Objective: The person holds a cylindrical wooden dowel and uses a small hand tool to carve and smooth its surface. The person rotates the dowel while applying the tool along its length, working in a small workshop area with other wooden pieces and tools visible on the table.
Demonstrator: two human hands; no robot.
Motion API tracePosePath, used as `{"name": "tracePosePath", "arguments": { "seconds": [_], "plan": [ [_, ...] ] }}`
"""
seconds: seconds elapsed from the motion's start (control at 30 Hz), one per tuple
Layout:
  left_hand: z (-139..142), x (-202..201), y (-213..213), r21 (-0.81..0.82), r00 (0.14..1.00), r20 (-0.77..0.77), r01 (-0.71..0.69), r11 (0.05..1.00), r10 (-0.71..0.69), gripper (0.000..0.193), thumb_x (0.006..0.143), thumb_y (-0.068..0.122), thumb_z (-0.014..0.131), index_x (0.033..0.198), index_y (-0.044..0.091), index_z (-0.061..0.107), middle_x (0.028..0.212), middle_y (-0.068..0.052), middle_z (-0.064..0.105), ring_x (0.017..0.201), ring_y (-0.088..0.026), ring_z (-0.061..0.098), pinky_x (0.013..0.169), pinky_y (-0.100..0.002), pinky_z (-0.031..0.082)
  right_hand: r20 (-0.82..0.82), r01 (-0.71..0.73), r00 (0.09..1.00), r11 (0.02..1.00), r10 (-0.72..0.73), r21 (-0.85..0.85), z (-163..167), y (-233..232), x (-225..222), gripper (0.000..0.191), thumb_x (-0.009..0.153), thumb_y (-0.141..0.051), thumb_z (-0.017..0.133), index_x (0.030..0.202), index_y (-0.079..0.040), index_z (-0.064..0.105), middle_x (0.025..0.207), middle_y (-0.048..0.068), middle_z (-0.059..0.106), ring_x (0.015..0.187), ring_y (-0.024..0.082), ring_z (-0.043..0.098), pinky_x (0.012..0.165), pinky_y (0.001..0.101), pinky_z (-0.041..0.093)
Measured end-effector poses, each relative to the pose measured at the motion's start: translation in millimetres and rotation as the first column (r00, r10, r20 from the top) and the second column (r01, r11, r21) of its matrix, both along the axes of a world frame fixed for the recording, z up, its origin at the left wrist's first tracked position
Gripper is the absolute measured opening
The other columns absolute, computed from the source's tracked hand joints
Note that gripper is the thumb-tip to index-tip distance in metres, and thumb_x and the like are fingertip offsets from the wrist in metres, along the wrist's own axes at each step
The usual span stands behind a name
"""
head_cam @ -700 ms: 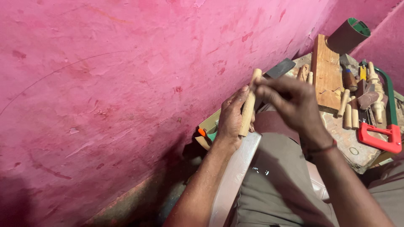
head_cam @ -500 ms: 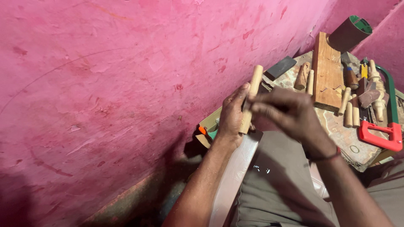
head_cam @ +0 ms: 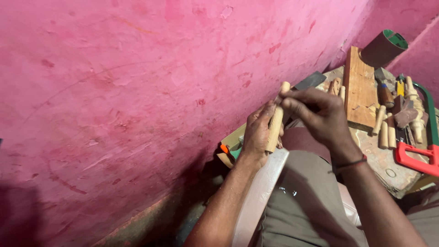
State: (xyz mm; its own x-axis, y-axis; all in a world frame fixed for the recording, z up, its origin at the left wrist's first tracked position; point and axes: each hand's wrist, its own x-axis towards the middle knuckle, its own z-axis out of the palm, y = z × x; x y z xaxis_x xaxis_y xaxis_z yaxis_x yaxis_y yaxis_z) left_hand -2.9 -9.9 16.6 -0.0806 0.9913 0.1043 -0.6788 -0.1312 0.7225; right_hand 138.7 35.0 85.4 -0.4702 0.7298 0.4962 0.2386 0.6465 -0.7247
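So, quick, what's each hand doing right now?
Left hand: closed around the wooden dowel, holding it upright.
Right hand: fingers curled at the dowel's top end; grip cannot be told.

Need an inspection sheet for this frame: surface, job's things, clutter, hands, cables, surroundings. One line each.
Surface: low work board on the floor, dusty and crowded.
Job's things: pale wooden dowel, tilted, upper end towards the wall.
Clutter: wooden plank; short turned wooden pieces; red-handled saw; dark roll with green inside; chisel-like tools.
Hands: left hand wrapped around the dowel's lower half; right hand with fingertips at its upper end, dark band on the wrist.
Cables: nothing seen.
Surroundings: pink plastered wall, scuffed and chipped; the person's grey-trousered lap below the hands.
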Motion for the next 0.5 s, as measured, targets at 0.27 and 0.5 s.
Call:
{"name": "tracePosePath", "arguments": {
  "seconds": [0.27,0.5],
  "plan": [
    [-12,3,7,-0.025,0.991,0.13,-0.037,0.999,0.039,0.039,0.109,0.039,0.055,0.125,0.005,0.068,0.076,0.001,0.059,0.053,-0.004,0.054,0.041,-0.019,0.051,0.257,-0.001,0.966,0.993,-0.03,0.118,-13,-28,7,0.025,0.086,-0.015,0.079,0.109,-0.005,0.082,0.088,0.008,0.082,0.076,0.015,0.075,0.068,0.0274,0.061],
    [-7,1,7,0.038,0.995,0.085,0.039,0.999,-0.042,0.039,0.105,0.045,0.055,0.108,0.007,0.063,0.066,-0.004,0.056,0.039,-0.01,0.051,0.033,-0.022,0.047,-0.075,0.028,0.997,0.999,-0.03,-0.021,9,-5,-11,0.024,0.098,-0.015,0.073,0.119,-0.003,0.075,0.106,0.008,0.078,0.097,0.012,0.074,0.085,0.0265,0.062]
  ]
}}
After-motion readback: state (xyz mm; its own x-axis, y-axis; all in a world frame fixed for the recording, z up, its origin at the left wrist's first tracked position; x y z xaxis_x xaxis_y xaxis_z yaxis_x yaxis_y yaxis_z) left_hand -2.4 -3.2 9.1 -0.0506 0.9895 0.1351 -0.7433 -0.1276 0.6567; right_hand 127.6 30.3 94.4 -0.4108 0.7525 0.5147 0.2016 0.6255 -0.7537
